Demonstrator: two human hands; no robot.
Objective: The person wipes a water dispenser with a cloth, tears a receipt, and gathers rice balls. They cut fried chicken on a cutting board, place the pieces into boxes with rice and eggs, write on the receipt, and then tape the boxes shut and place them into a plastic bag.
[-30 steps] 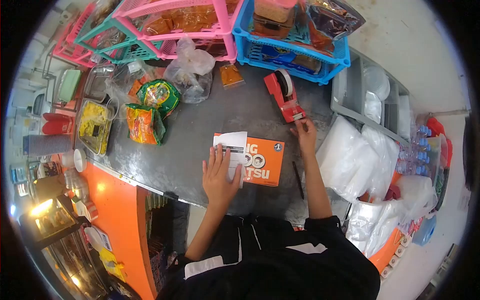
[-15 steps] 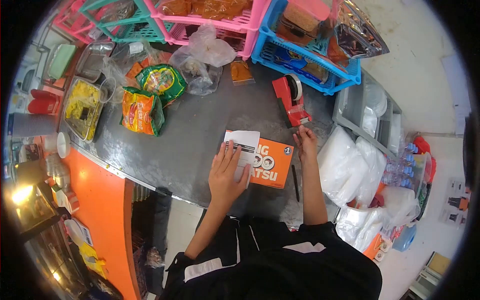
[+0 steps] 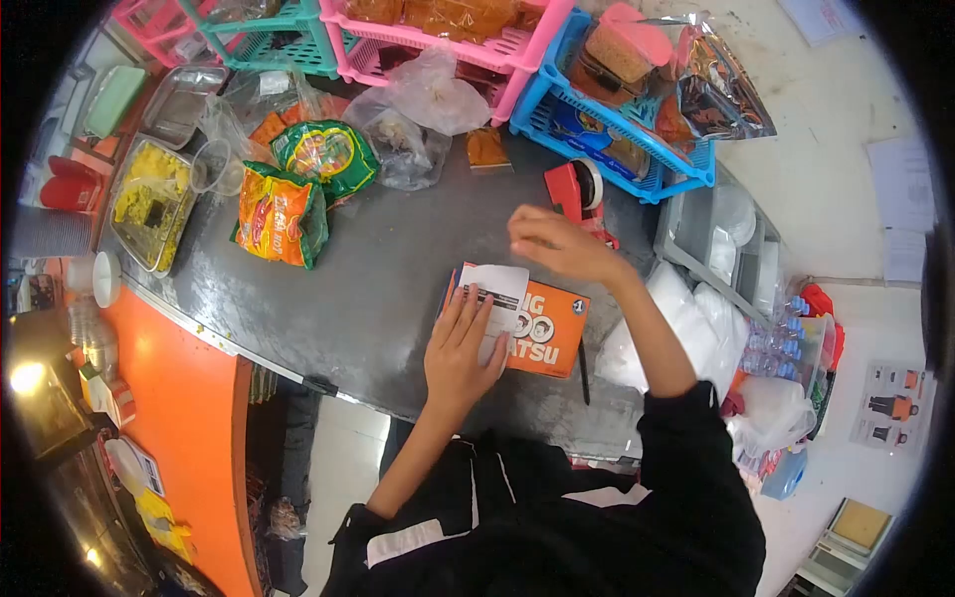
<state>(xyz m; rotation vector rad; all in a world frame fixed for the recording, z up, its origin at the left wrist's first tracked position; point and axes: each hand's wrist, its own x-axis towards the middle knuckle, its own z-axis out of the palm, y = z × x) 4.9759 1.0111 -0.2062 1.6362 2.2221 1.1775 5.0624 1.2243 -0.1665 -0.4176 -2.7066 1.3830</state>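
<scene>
My left hand lies flat, fingers stretched, on a white paper slip over the left part of an orange box with white lettering. My right hand is raised above the counter beyond the box, its fingers curled together; whether it holds a piece of tape is too small to make out. Behind it stands a red tape dispenser, partly covered by the hand. A black pen lies at the box's right edge.
Seasoning packets and a tray of yellow food are at the left of the dark counter. Pink and blue baskets line the back. White plastic bags lie at the right.
My right hand has moved up and left from beside the dispenser's front, and its fingers are now curled. My left hand is still on the slip and box. The view has shifted slightly.
</scene>
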